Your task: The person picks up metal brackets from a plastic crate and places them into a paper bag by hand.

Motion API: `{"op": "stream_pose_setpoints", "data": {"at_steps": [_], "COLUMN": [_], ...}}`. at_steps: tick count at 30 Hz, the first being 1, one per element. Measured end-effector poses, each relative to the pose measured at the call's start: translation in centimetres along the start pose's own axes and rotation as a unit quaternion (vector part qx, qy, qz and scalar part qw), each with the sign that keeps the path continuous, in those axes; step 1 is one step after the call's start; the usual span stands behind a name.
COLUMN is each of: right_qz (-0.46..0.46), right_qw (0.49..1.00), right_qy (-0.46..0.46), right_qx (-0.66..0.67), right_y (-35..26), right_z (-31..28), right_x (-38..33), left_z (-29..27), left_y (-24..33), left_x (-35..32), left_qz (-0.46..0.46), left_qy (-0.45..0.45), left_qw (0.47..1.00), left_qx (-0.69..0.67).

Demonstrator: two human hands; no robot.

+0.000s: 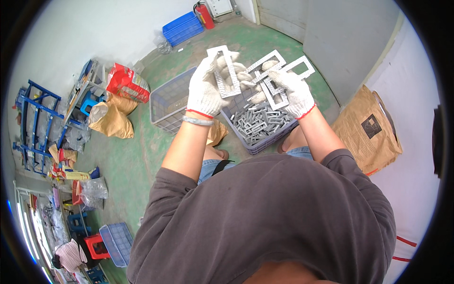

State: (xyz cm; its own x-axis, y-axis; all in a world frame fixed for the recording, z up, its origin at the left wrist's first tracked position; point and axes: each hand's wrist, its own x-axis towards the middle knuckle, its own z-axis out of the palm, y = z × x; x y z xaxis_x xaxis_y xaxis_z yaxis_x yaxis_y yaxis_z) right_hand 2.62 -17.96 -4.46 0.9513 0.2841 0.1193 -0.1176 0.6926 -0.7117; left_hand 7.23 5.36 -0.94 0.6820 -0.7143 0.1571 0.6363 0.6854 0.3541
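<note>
Gloved left hand (pixel 204 90) grips one grey rectangular metal frame (pixel 223 71), upper centre; right hand (pixel 293 92) fingers clamp several similar frames (pixel 279 75). Lilac plastic crate (pixel 257 125) of frames sits below. Looks like sorting; next likely needs separating one frame.

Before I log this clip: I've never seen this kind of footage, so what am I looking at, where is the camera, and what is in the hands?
This is one wide fisheye picture from a camera worn on a person's head, looking down, so straight edges bend near the rim. No machine here: a person in a dark shirt works with two gloved hands. The left hand holds one flat grey rectangular frame. The right hand holds several similar frames, fanned out. Below them, on the green floor, a crate holds many more grey parts, beside an empty-looking crate. A brown paper bag sits to the right.
</note>
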Motion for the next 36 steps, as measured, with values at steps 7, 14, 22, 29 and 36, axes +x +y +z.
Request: {"op": "stream_pose_setpoints", "data": {"at_steps": [7, 14, 22, 29, 36], "right_qz": [-0.008, 0.028, 0.060, 0.042, -0.014], "right_qw": [1.000, 0.992, 0.990, 0.991, 0.992], "right_qy": [-0.016, -0.005, 0.023, -0.001, -0.108], "right_qx": [0.003, -0.119, -0.129, -0.127, -0.059], "right_y": [-0.6, -0.2, -0.4, -0.2, -1.4], "right_z": [1.3, 1.5, 2.9, 2.8, 1.7], "right_x": [-0.9, -0.7, -1.1, -1.1, -0.7], "left_z": [3.4, 3.1, 3.2, 2.3, 1.6], "left_y": [0.4, -1.6, -1.9, -2.0, -1.5], "left_x": [-1.1, 0.1, 0.5, 0.3, -0.9], "left_qz": [0.157, 0.127, 0.072, 0.086, 0.033], "left_qy": [0.249, 0.120, 0.144, 0.142, 0.175], "left_qw": [0.710, 0.441, 0.464, 0.515, 0.791], "left_qx": [0.640, 0.880, 0.871, 0.841, 0.585]}}
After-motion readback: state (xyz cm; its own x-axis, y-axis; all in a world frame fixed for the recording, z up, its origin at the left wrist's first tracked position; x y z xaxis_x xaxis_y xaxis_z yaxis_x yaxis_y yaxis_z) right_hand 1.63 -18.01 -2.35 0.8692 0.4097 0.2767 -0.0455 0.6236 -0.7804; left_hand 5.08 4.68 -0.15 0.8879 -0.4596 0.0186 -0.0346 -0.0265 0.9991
